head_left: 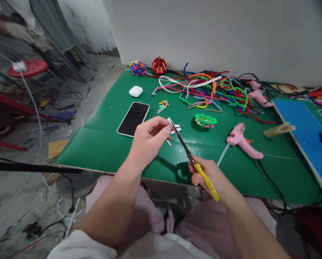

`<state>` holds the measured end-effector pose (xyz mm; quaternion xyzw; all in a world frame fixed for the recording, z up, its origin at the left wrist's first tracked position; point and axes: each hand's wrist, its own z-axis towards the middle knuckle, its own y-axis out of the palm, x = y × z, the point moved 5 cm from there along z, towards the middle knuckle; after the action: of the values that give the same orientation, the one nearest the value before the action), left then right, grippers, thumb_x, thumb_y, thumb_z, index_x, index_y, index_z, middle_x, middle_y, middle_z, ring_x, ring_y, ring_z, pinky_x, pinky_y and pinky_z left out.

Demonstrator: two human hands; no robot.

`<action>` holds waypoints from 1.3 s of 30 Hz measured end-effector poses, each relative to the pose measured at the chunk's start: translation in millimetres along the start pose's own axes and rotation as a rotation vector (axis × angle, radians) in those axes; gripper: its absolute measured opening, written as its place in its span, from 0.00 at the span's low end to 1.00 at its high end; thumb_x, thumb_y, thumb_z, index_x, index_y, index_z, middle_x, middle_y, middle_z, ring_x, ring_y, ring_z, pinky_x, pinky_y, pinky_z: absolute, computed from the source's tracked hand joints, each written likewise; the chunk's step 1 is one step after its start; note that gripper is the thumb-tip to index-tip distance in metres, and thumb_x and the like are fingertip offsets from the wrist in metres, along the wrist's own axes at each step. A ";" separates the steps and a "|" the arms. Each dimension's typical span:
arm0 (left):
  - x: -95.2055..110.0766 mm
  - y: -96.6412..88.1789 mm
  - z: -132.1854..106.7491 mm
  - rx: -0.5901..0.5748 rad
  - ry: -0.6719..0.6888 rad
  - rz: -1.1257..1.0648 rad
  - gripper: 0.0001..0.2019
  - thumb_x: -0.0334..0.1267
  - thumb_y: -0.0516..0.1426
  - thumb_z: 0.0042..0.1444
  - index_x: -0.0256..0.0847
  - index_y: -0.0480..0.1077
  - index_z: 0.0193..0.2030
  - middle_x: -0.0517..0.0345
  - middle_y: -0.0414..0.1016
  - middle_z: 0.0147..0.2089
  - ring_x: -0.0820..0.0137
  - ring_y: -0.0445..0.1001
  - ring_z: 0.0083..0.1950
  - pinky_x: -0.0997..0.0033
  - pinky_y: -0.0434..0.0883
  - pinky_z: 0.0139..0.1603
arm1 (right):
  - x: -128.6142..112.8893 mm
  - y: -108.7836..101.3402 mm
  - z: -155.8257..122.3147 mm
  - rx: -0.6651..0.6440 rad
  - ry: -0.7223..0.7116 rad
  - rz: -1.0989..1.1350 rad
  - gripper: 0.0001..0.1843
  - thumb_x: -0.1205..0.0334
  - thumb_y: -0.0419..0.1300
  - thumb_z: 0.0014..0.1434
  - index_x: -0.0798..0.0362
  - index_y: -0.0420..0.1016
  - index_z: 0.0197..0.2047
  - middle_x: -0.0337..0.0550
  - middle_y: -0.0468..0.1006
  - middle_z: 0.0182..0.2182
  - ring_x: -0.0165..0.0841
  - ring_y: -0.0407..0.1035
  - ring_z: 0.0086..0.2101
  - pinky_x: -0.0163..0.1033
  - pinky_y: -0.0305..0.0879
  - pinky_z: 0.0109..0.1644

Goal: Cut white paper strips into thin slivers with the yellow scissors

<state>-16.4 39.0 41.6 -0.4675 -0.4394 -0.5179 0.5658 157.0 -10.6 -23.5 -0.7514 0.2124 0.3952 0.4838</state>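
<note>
My left hand (151,138) pinches a small white strip (169,121) between thumb and fingertips, above the green table. My right hand (209,174) is closed around the yellow handles of a pair of scissors (207,182). Their dark blades point up and left, with the tips at the strip beside my left fingertips. Short white cut pieces (178,127) lie on the table just behind the blades. Farther right sits a small round piece with a bright green fuzzy rim (205,119).
A phone (133,119) and a white earbud case (135,91) lie left. Small coloured bits (163,105) and tangled pipe cleaners (204,90) are behind my hands. On the right are a pink glue gun (243,141) with its cord and a blue board (304,133).
</note>
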 end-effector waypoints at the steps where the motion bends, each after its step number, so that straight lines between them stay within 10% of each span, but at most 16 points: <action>1: -0.3 0.3 0.1 -0.005 0.001 -0.003 0.04 0.33 0.55 0.49 0.37 0.68 0.26 0.63 0.69 0.23 0.78 0.69 0.24 0.80 0.67 0.27 | 0.5 0.4 0.5 -0.002 -0.003 0.002 0.36 0.24 0.46 0.38 0.54 0.61 0.25 0.34 0.61 0.18 0.26 0.50 0.22 0.32 0.49 0.25; 39: -1.1 2.9 -1.0 -0.038 0.009 -0.006 0.04 0.34 0.56 0.50 0.37 0.68 0.26 0.63 0.69 0.24 0.77 0.69 0.25 0.78 0.68 0.27 | 1.0 -0.1 1.9 0.117 0.003 -0.030 0.32 0.29 0.49 0.43 0.53 0.58 0.19 0.31 0.52 0.15 0.25 0.44 0.20 0.31 0.44 0.21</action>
<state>-13.6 38.3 40.1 -0.4745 -0.4284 -0.5299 0.5573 156.9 -8.7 -24.6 -0.7255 0.2247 0.3739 0.5324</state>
